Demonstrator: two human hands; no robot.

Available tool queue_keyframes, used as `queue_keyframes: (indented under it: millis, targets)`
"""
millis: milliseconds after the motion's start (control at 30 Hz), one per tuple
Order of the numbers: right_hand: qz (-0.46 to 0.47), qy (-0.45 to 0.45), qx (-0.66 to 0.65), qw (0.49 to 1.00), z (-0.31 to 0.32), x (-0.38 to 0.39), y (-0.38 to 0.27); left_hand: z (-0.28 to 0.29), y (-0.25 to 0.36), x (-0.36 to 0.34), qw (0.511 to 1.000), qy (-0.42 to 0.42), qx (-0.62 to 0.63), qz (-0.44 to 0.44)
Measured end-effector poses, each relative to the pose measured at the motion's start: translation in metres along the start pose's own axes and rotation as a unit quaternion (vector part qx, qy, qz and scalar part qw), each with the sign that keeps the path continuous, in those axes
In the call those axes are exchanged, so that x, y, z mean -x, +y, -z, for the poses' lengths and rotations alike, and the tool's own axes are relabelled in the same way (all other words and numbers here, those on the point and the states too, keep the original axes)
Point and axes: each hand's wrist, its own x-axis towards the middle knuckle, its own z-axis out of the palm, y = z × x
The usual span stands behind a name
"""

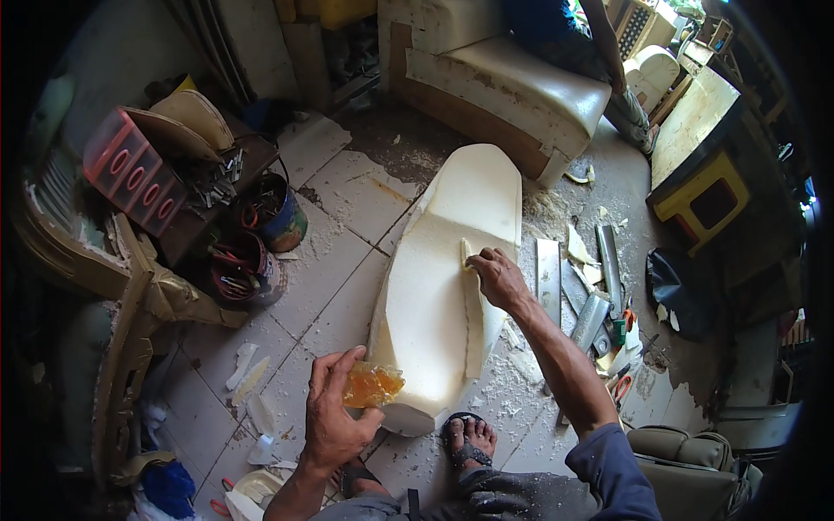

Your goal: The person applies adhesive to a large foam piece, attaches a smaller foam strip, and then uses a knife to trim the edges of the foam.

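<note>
Foam seat (417, 304): lies lengthwise on the tiled floor (317, 304) in front of the person, between the two hands, its rounded end pointing away.
Left hand (337, 408): thumb and fingers are part-closed around a clear container (372, 386), held over the seat's near left edge.
Right hand (499, 278): fingers are curled nearly together at the upper end of a pale strip (473, 326); whether they pinch it or a small piece hidden beneath them, I cannot tell.
Handling the strip: light, even finger pressure along its length probably serves best, since soft foam would likely dent or tear under a hard push.
Handling the container: keeping it level seems wise, as its contents could drip onto the foam.
Seat shape: cream, smooth-looking, long and tapered, with a crease crossing below the rounded end.
Strip texture: narrow, with a rough, uneven edge.
Contents: amber, glossy, translucent.
Floor surface: pale tiles dusted with crumbs.
</note>
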Motion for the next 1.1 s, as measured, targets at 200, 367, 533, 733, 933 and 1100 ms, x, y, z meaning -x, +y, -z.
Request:
queue_keyframes:
  millis: [200,367,533,733,933,1100]
  targets:
    - [-0.019,0.004,0.003,1.000,0.001,0.026,-0.017,-0.006,-0.001,-0.004,1.000,-0.003,0.014,-0.005]
    - [-0.036,-0.005,-0.060,0.998,-0.003,0.040,-0.023,-0.002,-0.002,-0.002,1.000,-0.012,0.017,-0.014]
    - [-0.295,0.045,-0.318,0.900,-0.016,0.034,-0.041,-0.001,-0.001,-0.004,0.999,-0.001,0.030,-0.010]
    - [-0.259,0.074,-0.257,0.928,-0.014,0.031,-0.064,-0.002,0.001,-0.004,0.999,-0.005,0.047,-0.016]
    - [-0.179,0.089,-0.167,0.966,-0.015,0.029,-0.056,-0.034,-0.035,-0.016,0.986,-0.058,0.153,0.016]
    - [-0.153,0.089,-0.112,0.978,-0.019,0.036,-0.075,-0.074,-0.083,-0.019,0.930,-0.114,0.337,0.097]
